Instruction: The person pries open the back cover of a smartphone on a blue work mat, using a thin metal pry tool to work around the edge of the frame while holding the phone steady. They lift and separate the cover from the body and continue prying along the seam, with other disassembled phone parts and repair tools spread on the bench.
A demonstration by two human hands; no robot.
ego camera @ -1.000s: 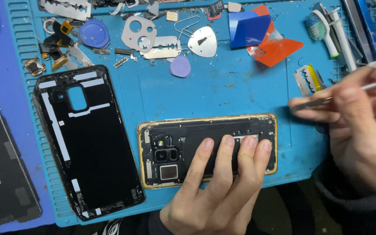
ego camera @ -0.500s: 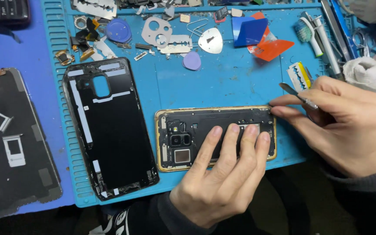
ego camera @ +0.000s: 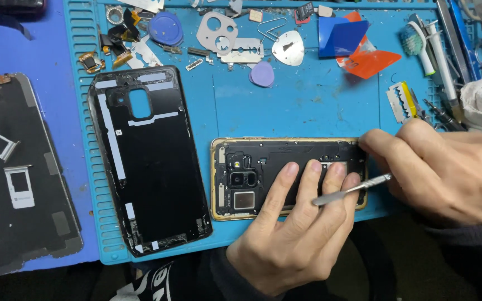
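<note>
An opened phone body (ego camera: 263,167) with a gold rim lies sideways on the blue work mat (ego camera: 297,106), its camera end to the left. My left hand (ego camera: 291,234) rests flat on it, fingers spread over the right half. My right hand (ego camera: 447,173) comes in from the right and holds a thin metal pry tool (ego camera: 352,189), whose flat tip lies over my left fingertips near the phone's lower right edge. My right thumb touches the phone's upper right corner.
The removed black back cover (ego camera: 149,161) lies left of the phone. A dark screen panel (ego camera: 18,173) with two SIM trays sits at far left. Picks, metal plates, a razor blade (ego camera: 400,103), plastic cards (ego camera: 358,47), a toothbrush (ego camera: 419,44) and tools line the mat's top and right.
The view has shifted and moved closer. My right hand has dropped from the phone's upper right edge, and the pry tool now points left over my left fingers.
</note>
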